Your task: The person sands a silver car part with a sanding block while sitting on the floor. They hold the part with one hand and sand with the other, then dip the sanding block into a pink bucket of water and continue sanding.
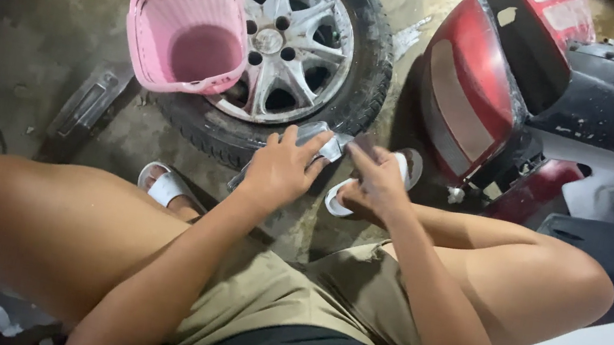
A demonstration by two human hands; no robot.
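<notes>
Risk noted first: grey trim piece point(317, 143) is held in mid-air over the floor, unsupported, so pressure from the right could twist it out of the left grip or let the dark sheet skid onto the knuckles; judgement only

Left hand point(280, 170): grip closed round the near end of the trim piece, fingers wrapped over its top, thumb hidden

Right hand point(377, 183): grip closed, fingertips pinching a small dark sheet point(364, 145), apparently abrasive paper, pressed against the far right end of the piece

Piece sits between both hands, just near of the tyre point(293, 51), which lies flat on the wet concrete floor point(26, 29)

Pink basket point(186, 30) rests on the tyre, far left. Red tail lamp point(466, 99) stands to the right, close to the right hand; an elbow slip could knock it
</notes>
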